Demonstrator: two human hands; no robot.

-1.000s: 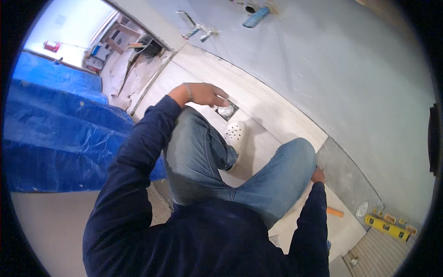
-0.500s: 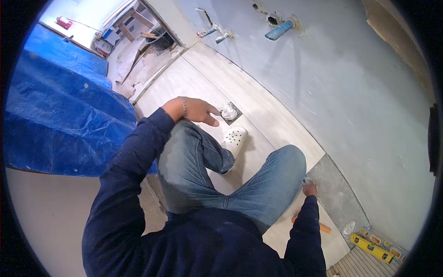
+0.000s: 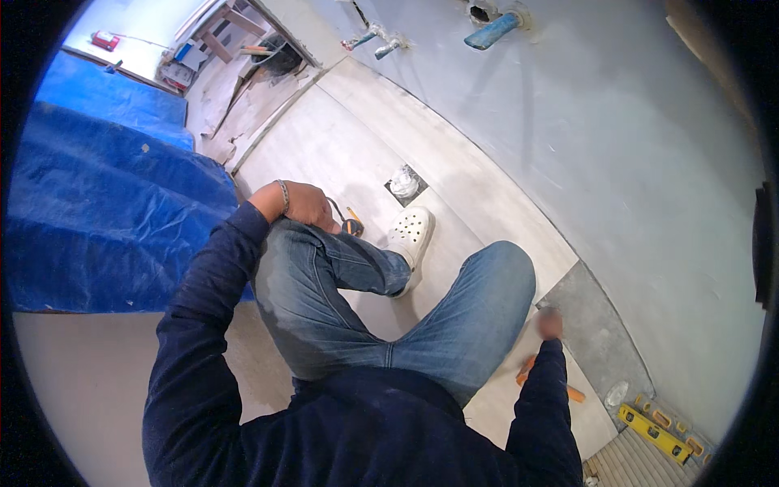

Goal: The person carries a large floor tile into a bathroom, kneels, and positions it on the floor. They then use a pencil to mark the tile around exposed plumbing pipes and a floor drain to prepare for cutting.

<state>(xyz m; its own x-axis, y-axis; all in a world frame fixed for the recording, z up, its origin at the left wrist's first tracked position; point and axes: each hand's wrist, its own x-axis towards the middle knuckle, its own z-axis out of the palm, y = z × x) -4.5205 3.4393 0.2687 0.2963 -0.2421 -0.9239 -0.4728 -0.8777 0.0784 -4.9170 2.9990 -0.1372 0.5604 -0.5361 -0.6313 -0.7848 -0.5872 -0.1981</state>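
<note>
The left hand (image 3: 304, 203) is closing around a yellow-and-black tape measure (image 3: 351, 225) lying on the tiled floor (image 3: 341, 146) just beside the white clog (image 3: 410, 231) — the right hand (image 3: 550, 325) is blurred, its grip unreadable.

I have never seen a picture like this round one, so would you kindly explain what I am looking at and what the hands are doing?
This is one view from a wide fisheye camera worn on a person's head, looking down, so straight edges bend near the rim. There is no machine: the dark-sleeved arms and jeans belong to the wearer, who sits on a pale tiled floor beside a grey wall.

The left hand is closed around a small black and yellow tool, possibly a tape measure, next to a white clog. Beyond the clog is a square floor opening with something pale stuffed in it.

The right hand is blurred and rests low near an orange tool; whether it holds anything cannot be told. A blue tarp lies on the left, and a yellow spirit level lower right.
</note>
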